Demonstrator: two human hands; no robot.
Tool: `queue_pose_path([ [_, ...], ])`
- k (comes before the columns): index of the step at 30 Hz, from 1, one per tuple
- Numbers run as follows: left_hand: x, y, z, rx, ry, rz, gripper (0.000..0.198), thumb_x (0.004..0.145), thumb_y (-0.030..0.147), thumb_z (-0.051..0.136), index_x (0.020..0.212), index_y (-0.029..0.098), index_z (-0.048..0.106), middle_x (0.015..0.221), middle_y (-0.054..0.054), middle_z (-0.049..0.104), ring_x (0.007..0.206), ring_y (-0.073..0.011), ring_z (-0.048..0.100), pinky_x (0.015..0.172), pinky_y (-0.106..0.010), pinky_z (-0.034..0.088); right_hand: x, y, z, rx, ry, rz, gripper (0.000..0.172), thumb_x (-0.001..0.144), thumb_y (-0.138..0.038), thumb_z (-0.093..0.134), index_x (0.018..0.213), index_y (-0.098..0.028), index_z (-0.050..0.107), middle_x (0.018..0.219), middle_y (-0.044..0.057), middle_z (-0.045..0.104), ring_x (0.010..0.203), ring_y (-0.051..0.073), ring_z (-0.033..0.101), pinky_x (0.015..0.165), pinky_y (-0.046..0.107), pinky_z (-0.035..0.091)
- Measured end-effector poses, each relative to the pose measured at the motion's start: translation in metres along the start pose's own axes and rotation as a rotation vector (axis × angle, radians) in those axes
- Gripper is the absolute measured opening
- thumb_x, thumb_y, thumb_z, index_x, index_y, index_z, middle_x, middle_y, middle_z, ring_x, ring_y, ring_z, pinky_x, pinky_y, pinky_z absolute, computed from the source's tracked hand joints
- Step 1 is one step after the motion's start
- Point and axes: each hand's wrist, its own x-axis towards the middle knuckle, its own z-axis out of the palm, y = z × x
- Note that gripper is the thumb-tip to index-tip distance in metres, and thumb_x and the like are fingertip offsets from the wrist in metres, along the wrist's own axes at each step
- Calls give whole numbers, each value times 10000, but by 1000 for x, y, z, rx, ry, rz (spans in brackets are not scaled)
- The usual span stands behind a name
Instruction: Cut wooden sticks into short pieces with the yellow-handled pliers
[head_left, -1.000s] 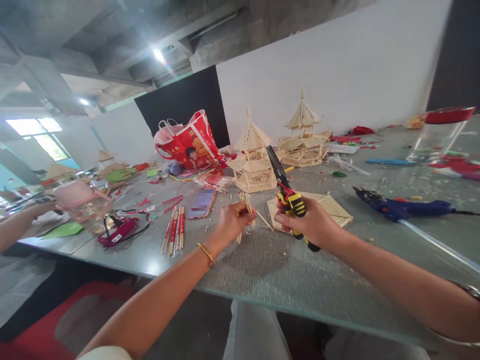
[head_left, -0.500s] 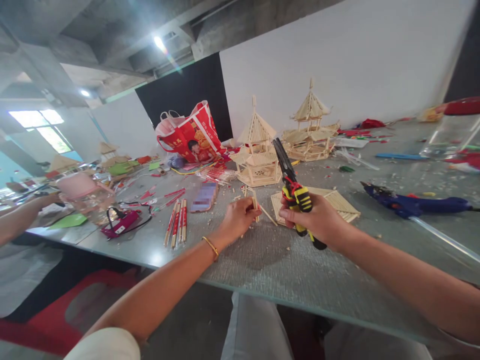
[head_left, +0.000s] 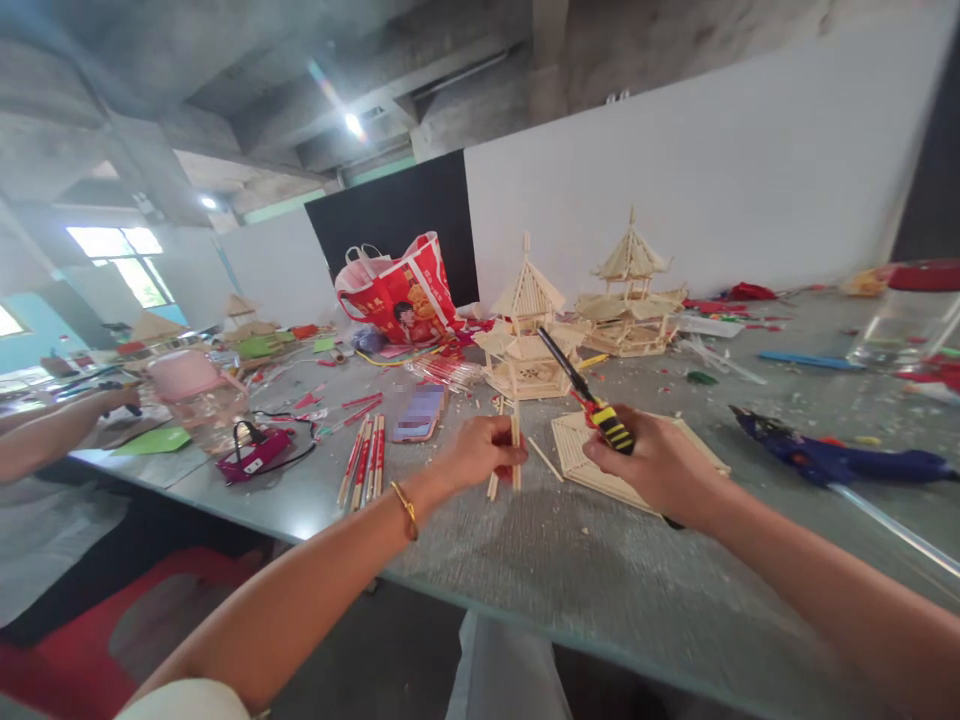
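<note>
Near the middle of the table, my left hand (head_left: pixel 484 450) is closed in a pinch on a few thin wooden sticks (head_left: pixel 516 425), held about upright. My right hand (head_left: pixel 656 455) grips a cutter (head_left: pixel 616 430) with yellow-and-black handles. Its long dark jaws point up and to the left, apart from the sticks. Beneath my right hand lies a flat panel (head_left: pixel 577 450) of wooden sticks, partly covered by the hand. One loose stick (head_left: pixel 545 458) rests between the panel and my left hand.
Stick-built pagoda models (head_left: pixel 529 340) (head_left: pixel 631 290) stand behind my hands. A blue glue gun (head_left: pixel 847 462) lies at the right. Leftward are a phone (head_left: pixel 420 412), red-wrapped stick bundles (head_left: pixel 364 462), a purple device (head_left: pixel 255 455) and a red bag (head_left: pixel 401 295). A co-worker's arm (head_left: pixel 52 432) reaches in at far left.
The camera view has shifted, so the scene sits lower and further right. The cutter has tilted further left and lower, and the sticks in my left hand show more clearly.
</note>
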Motion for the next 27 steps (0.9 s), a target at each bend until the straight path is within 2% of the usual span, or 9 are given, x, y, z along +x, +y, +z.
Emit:
queue_pose_path([
  [3,-16,10,-14,-82,-69,-64,133,614,198,642,649,146,524,524,41,530,458,-92,541,467,-221,460,-3,0,-1,-186,-33,-82,201,732,-323,472,841,-180,561,709,62,643,663,213,584,582,291,375],
  [8,-37,20,-29,-40,-50,-94,124,632,193,637,631,151,521,527,39,538,441,-78,523,455,-213,451,-19,6,4,-298,-148,-107,279,752,-323,458,943,-153,570,869,123,673,803,262,613,670,323,405],
  [10,-41,22,-31,-18,-50,-89,106,639,180,630,632,151,528,520,41,530,442,-72,516,457,-207,448,-27,4,5,-294,-214,-104,277,743,-306,466,946,-155,580,921,129,670,857,266,607,709,328,409],
  [13,-45,24,-31,0,-63,-84,91,638,172,621,633,146,534,531,37,531,455,-78,526,464,-214,459,-35,-5,4,-260,-311,-87,204,734,-275,474,875,-179,586,857,91,673,804,234,609,676,304,412],
  [16,-49,25,-30,-5,-86,-82,94,635,174,617,643,142,529,549,31,539,465,-89,541,461,-223,467,-38,-14,5,-244,-355,-94,158,718,-244,484,827,-194,587,838,70,672,784,215,609,664,282,411],
  [27,-53,19,-34,111,-160,-109,85,645,179,605,668,141,532,559,37,529,484,-100,545,472,-224,448,-37,-22,4,-198,-478,-145,252,725,-231,458,918,-190,613,925,51,681,886,220,607,735,275,426],
])
